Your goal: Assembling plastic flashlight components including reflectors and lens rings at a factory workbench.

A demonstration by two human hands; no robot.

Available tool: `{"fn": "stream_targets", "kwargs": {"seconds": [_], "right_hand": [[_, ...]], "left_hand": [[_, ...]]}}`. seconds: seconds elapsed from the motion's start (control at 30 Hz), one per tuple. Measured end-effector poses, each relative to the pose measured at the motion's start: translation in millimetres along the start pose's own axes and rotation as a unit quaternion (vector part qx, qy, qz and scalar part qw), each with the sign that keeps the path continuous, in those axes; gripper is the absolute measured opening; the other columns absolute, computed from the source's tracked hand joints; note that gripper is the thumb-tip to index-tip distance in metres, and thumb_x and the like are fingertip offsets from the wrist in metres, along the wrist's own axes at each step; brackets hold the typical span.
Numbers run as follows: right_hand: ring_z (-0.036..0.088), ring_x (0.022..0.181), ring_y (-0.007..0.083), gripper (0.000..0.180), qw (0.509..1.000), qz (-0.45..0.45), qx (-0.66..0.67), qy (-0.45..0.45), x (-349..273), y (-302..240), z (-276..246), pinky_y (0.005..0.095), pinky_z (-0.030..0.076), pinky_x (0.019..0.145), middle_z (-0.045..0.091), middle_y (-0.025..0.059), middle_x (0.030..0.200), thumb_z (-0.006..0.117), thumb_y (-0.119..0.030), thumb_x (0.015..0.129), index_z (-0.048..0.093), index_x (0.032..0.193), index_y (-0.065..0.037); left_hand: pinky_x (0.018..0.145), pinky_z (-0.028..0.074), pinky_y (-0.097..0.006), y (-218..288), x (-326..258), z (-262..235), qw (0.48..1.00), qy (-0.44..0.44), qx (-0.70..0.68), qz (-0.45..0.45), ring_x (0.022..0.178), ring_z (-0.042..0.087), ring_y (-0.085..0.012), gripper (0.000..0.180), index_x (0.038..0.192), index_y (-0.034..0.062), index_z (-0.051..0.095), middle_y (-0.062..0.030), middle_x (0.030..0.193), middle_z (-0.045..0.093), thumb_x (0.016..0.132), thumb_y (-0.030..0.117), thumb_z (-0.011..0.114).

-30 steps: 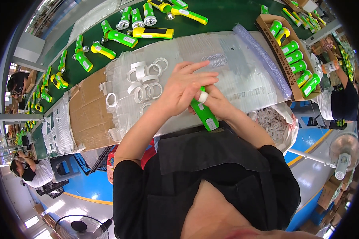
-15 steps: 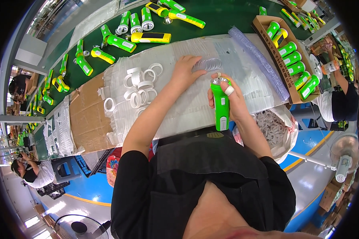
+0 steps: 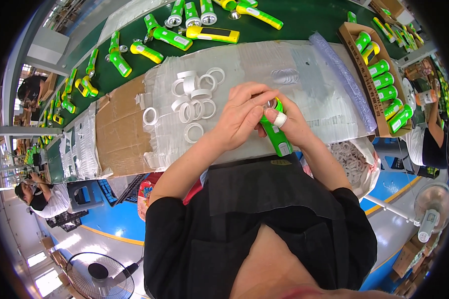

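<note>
Close to the table's front edge, my right hand [image 3: 288,122] wraps round a green flashlight [image 3: 277,139], its head tilted up and away from me. White tape circles the right thumb. My left hand [image 3: 244,113] is closed over the flashlight's head, fingers together and thumb tip against its side. What those left fingers pinch is hidden. Behind my hands lies a row of overlapping clear discs [image 3: 285,76] on the plastic-covered cardboard. Several white rings [image 3: 186,112] are scattered and piled to the left of my left hand.
Green and yellow flashlights [image 3: 172,38] lie along the table's far side. At right stand a clear plastic roll [image 3: 341,79] and a cardboard box [image 3: 379,117] holding green flashlights. A bag of white rings [image 3: 348,162] hangs below the right edge. Other people work at both sides.
My left hand has come back from the clear discs to the flashlight's head. The flashlight is now tilted, its lower end swung rightward. The whole view has shifted slightly.
</note>
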State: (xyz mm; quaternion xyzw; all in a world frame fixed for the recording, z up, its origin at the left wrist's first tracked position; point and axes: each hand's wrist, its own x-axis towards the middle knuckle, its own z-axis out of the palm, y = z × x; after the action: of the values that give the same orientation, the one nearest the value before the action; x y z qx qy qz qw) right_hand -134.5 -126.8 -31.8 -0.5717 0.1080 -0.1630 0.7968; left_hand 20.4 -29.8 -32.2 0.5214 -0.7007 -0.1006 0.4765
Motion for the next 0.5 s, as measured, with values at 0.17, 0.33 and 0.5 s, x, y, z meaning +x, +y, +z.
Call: {"fn": "stream_targets", "kwargs": {"seconds": [0.17, 0.33, 0.5], "right_hand": [[0.061, 0.071, 0.0175, 0.045, 0.999, -0.013, 0.044, -0.023, 13, 16, 10, 0.0306, 0.051, 0.062, 0.058, 0.0101, 0.094, 0.056, -0.029, 0.096, 0.039, 0.129, -0.004], [0.061, 0.071, 0.0176, 0.042, 0.998, -0.057, 0.02, -0.005, 28, 14, 7, 0.0303, 0.05, 0.062, 0.059, 0.0089, 0.089, 0.056, -0.026, 0.095, 0.04, 0.129, -0.007], [0.057, 0.064, 0.0168, 0.043, 0.983, -0.168, -0.05, 0.06, 64, 14, 1, 0.0298, 0.047, 0.059, 0.058, 0.0099, 0.08, 0.058, -0.037, 0.092, 0.046, 0.122, -0.007]], "left_hand": [[0.1, 0.035, -0.043, -7, -4, 5, 0.996, 0.075, 0.025, 0.045, 0.115, 0.05, -0.0324, 0.039, 0.124, 0.0008, 0.06, -0.0151, 0.123, 0.055, 0.098, 0.022, 0.039], [0.106, 0.031, -0.046, -21, -3, -7, 0.993, 0.12, -0.013, -0.001, 0.123, 0.049, -0.0357, 0.04, 0.131, 0.0011, 0.052, -0.0176, 0.13, 0.053, 0.095, 0.018, 0.046], [0.096, 0.037, -0.046, -71, 6, -51, 0.911, 0.014, 0.398, -0.102, 0.113, 0.055, -0.033, 0.055, 0.136, 0.0124, 0.05, -0.0152, 0.124, 0.057, 0.086, 0.03, 0.066]]}}
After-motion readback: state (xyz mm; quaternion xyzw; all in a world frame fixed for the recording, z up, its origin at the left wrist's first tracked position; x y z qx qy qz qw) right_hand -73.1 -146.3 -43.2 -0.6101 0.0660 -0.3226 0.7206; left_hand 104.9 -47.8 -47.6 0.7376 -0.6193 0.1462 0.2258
